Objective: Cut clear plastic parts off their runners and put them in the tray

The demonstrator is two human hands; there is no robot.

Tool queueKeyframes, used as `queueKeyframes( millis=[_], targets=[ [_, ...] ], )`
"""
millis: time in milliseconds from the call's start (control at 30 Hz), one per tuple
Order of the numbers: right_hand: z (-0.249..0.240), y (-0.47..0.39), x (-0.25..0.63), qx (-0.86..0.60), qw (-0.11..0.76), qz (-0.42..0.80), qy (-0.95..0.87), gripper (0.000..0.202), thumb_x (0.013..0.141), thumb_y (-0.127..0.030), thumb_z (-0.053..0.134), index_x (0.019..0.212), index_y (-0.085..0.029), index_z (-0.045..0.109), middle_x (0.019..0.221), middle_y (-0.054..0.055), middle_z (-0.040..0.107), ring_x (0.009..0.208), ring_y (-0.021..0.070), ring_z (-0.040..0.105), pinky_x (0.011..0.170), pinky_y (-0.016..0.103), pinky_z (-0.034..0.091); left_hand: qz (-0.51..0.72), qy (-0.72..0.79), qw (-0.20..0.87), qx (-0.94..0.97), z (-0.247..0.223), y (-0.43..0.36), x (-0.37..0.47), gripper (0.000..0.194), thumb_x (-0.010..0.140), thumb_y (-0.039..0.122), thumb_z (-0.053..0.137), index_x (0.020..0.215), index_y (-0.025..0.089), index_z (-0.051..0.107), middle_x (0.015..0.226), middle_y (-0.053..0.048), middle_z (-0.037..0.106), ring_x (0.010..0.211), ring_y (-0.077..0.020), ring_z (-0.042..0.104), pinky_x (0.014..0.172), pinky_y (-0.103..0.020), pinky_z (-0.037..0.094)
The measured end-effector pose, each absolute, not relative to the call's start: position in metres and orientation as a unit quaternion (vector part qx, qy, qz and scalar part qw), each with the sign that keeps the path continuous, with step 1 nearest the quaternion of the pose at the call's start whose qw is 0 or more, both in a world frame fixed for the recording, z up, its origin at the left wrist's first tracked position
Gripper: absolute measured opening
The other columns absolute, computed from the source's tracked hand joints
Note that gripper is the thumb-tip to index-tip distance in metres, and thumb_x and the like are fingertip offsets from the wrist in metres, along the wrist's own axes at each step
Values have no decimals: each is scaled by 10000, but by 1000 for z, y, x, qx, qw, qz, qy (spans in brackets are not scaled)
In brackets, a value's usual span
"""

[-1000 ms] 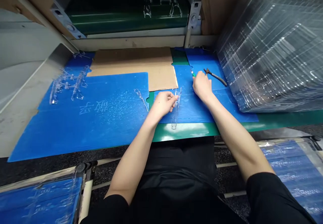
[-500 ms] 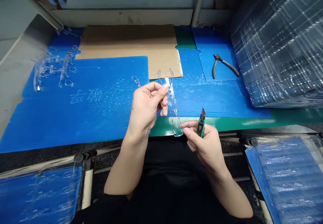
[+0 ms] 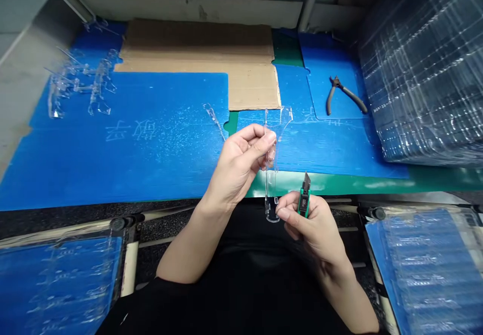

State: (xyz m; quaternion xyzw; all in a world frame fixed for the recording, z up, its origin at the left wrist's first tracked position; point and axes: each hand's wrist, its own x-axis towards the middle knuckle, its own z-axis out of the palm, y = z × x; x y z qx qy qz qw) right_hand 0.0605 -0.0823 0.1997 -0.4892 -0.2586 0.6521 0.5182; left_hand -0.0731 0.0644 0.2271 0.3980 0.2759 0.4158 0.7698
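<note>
Near the front edge of the bench, my left hand [image 3: 243, 161] pinches a long clear plastic part [image 3: 270, 184] around its middle. Its forked upper end points away from me, and its rounded lower end hangs over the bench edge. My right hand [image 3: 307, 219] is closed around a green and black utility knife [image 3: 304, 201], blade out and pointing up. The right thumb and forefinger also touch the lower end of the clear part. Just beyond my left hand, another slim clear piece [image 3: 214, 118] lies on the blue sheet [image 3: 169, 174].
Several clear plastic parts [image 3: 81, 86] lie in a cluster at the left. Cutting pliers [image 3: 341, 93] rest at the right, beside a tall stack of clear trays [image 3: 422, 83]. Cardboard [image 3: 252, 88] covers the back middle. Clear trays [image 3: 433, 269] also sit low at the right.
The clear part has moved right and turned, now more upright with its forked end seen from another side. Both hands moved with it, the left mostly rightward. The view has tilted slightly down.
</note>
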Motion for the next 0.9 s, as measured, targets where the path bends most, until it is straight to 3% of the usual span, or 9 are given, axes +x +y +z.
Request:
queueKeyframes(
  millis=[100, 200, 300, 400, 500, 567, 733, 800, 900],
  targets=[
    [195, -83, 59, -478, 525, 663, -238, 190, 866, -303, 913, 888, -177, 773, 555, -97, 414, 453, 42, 280, 441, 207, 227, 415, 277, 774, 391, 229, 66, -71, 334, 894, 383, 884, 839, 181, 624, 740, 32, 590, 631, -71, 573, 582, -178, 483],
    [192, -81, 57, -474, 532, 662, -233, 211, 893, -335, 900, 896, -184, 753, 590, -98, 392, 466, 44, 267, 456, 219, 225, 420, 262, 778, 386, 228, 67, -70, 316, 928, 368, 852, 878, 180, 603, 886, -12, 698, 810, -117, 720, 692, -196, 575],
    [191, -79, 59, -510, 570, 595, -247, 237, 988, -399, 812, 1129, -219, 750, 710, -71, 440, 536, 68, 308, 503, 237, 244, 436, 250, 766, 401, 228, 69, -75, 356, 949, 420, 837, 967, 206, 552, 966, -30, 748, 896, -165, 776, 773, -250, 626],
    [192, -78, 68, -533, 592, 539, -274, 350, 1115, -484, 599, 1371, -254, 663, 790, -45, 472, 582, 102, 315, 538, 271, 250, 421, 252, 740, 459, 227, 71, -88, 415, 943, 478, 843, 1079, 258, 518, 823, 22, 690, 648, -129, 682, 627, -243, 558],
    [197, -82, 82, -568, 567, 495, -333, 355, 1161, -510, 478, 1310, -244, 660, 806, -29, 473, 621, 125, 346, 562, 291, 270, 375, 261, 707, 540, 222, 68, -105, 380, 1007, 501, 760, 1252, 277, 575, 695, 52, 542, 538, -112, 512, 544, -249, 436],
    [203, -86, 90, -603, 533, 452, -384, 312, 1170, -485, 476, 1272, -251, 655, 817, -24, 473, 664, 137, 402, 586, 290, 314, 381, 274, 635, 614, 217, 62, -115, 305, 1085, 497, 633, 1267, 253, 641, 699, 32, 510, 573, -124, 491, 561, -267, 417],
    [222, -93, 100, -634, 439, 294, -565, 176, 1167, -270, 479, 1282, -248, 611, 1005, 29, 641, 843, 165, 603, 784, 315, 480, 352, 195, 391, 827, 213, 46, -125, 124, 1118, 269, 568, 1189, 225, 659, 953, -58, 720, 838, -172, 682, 764, -312, 513],
    [230, -94, 102, -628, 405, 212, -630, 233, 1136, -180, 503, 1340, -221, 609, 1081, 61, 679, 929, 187, 648, 831, 327, 497, 337, 172, 338, 862, 215, 43, -123, 106, 1105, 218, 578, 1168, 215, 662, 1002, -77, 761, 923, -197, 717, 834, -339, 520],
    [240, -98, 102, -623, 366, 142, -677, 369, 1097, -101, 560, 1451, -193, 612, 1051, 66, 691, 899, 184, 662, 788, 316, 502, 349, 158, 303, 873, 217, 41, -120, 104, 1055, 165, 668, 1150, 203, 687, 967, -63, 792, 845, -182, 725, 815, -334, 511]
  ],
)
